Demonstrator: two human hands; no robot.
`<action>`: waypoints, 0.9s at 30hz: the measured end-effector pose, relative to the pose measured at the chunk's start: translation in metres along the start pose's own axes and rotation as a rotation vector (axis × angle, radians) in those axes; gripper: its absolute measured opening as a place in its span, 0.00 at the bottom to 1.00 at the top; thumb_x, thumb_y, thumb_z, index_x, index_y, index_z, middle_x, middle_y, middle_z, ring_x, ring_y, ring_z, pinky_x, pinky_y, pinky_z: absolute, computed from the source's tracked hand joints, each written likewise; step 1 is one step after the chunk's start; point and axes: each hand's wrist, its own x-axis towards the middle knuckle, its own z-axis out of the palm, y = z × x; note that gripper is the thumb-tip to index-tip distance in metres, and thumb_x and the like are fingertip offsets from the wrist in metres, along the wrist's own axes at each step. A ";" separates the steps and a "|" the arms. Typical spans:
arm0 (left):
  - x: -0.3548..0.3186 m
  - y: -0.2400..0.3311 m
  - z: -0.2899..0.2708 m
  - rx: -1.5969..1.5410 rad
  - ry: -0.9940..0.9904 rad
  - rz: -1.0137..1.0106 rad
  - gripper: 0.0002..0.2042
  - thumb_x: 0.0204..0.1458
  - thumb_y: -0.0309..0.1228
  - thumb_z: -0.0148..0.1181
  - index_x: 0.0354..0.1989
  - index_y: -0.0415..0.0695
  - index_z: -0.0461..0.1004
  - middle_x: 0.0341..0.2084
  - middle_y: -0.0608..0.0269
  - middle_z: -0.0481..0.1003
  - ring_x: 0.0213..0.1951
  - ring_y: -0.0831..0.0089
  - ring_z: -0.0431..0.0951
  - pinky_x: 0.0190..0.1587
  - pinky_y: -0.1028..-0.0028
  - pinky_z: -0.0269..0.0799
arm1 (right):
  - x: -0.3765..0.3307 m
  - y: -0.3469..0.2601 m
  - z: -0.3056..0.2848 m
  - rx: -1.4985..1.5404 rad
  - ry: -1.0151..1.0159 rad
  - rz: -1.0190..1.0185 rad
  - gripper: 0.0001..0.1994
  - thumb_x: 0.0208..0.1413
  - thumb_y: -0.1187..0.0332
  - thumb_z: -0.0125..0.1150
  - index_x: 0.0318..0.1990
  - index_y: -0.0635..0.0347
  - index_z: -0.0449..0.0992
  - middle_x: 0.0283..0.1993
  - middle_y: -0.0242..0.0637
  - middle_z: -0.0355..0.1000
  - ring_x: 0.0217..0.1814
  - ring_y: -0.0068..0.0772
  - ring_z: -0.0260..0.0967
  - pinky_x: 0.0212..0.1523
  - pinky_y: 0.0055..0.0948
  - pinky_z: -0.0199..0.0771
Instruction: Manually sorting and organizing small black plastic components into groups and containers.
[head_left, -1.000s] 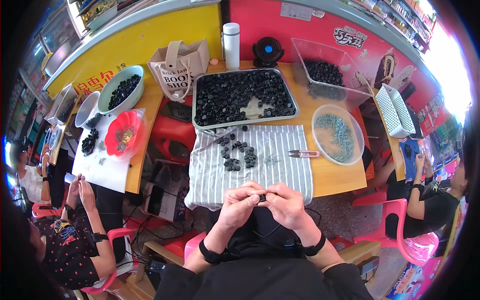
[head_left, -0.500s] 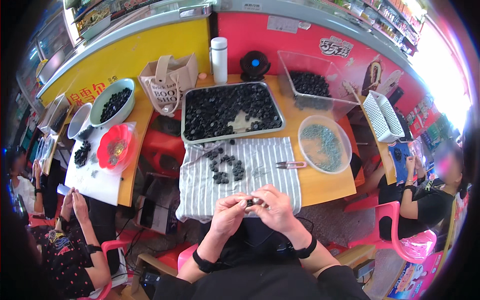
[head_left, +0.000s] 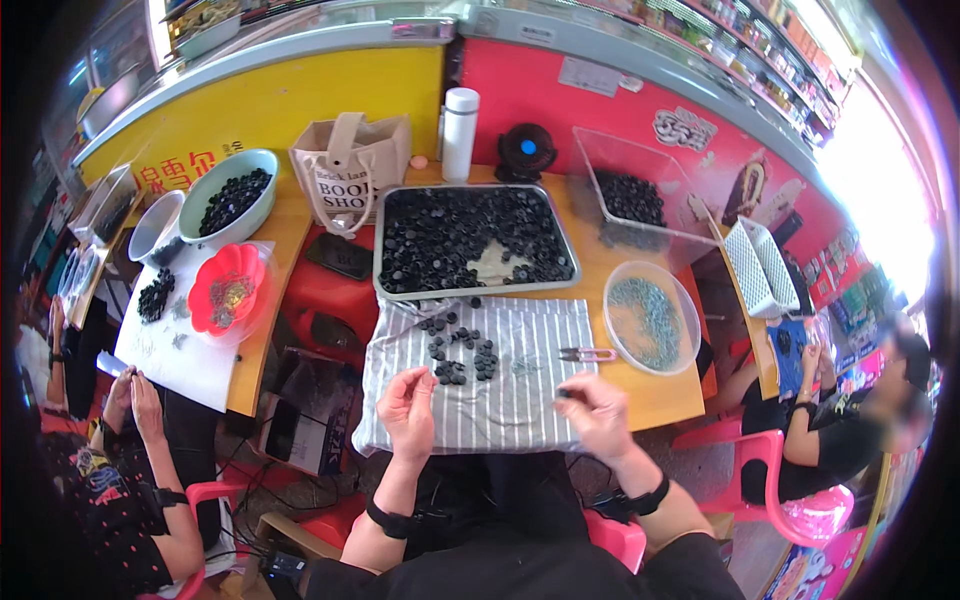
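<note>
I see a counter front behind the work area, painted in two panels: a yellow panel [head_left: 300,110] to the left and a red panel [head_left: 640,110] to the right. Shelves [head_left: 790,50] stocked with packaged goods run along the upper right. Strong daylight [head_left: 880,200] enters from the right edge and washes out that side. An orange-topped wooden table [head_left: 690,395] occupies the centre; a second table [head_left: 262,330] adjoins it at the left. A red plastic stool [head_left: 335,300] stands in the gap between them. A pink plastic chair [head_left: 790,480] stands at the lower right. Cables [head_left: 250,480] lie on the floor below the tables.
</note>
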 end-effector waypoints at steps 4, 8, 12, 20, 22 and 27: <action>0.002 -0.016 -0.008 0.167 0.141 0.141 0.02 0.58 0.20 0.61 0.38 0.36 0.78 0.30 0.65 0.75 0.31 0.79 0.74 0.34 0.80 0.69 | 0.096 -0.005 -0.054 -0.026 0.232 0.167 0.06 0.54 0.82 0.60 0.39 0.67 0.77 0.31 0.31 0.74 0.29 0.19 0.69 0.29 0.21 0.72; 0.004 -0.007 -0.004 0.272 0.080 0.128 0.02 0.57 0.19 0.61 0.36 0.35 0.78 0.30 0.64 0.75 0.32 0.79 0.73 0.36 0.80 0.68 | 0.219 -0.002 -0.126 -0.152 0.416 0.010 0.15 0.57 0.75 0.63 0.52 0.70 0.75 0.35 0.34 0.77 0.29 0.18 0.67 0.30 0.21 0.67; 0.007 -0.004 -0.005 0.316 0.080 0.119 0.04 0.58 0.17 0.60 0.38 0.35 0.79 0.32 0.64 0.76 0.35 0.79 0.76 0.39 0.80 0.71 | 0.226 0.000 -0.087 -0.189 0.297 -0.075 0.12 0.59 0.74 0.63 0.50 0.65 0.77 0.38 0.31 0.77 0.36 0.18 0.71 0.37 0.22 0.73; 0.010 0.000 0.000 0.351 0.091 0.206 0.02 0.56 0.18 0.61 0.36 0.36 0.78 0.25 0.59 0.75 0.27 0.72 0.74 0.31 0.74 0.68 | 0.079 0.009 0.090 -0.428 -0.404 -0.370 0.12 0.46 0.79 0.63 0.40 0.62 0.78 0.38 0.39 0.72 0.44 0.44 0.71 0.41 0.36 0.74; 0.007 0.003 -0.002 0.357 0.095 0.219 0.02 0.56 0.18 0.61 0.36 0.36 0.78 0.25 0.58 0.75 0.27 0.71 0.74 0.31 0.74 0.68 | 0.076 0.009 0.104 -0.528 -0.387 -0.443 0.09 0.42 0.80 0.58 0.34 0.61 0.75 0.36 0.38 0.69 0.42 0.43 0.69 0.40 0.38 0.73; 0.009 -0.006 -0.002 0.354 0.088 0.226 0.02 0.56 0.19 0.61 0.36 0.36 0.78 0.25 0.58 0.74 0.26 0.70 0.73 0.31 0.73 0.68 | 0.081 0.021 0.113 -0.602 -0.505 -0.513 0.06 0.41 0.79 0.58 0.29 0.59 0.71 0.33 0.39 0.66 0.40 0.44 0.67 0.39 0.39 0.72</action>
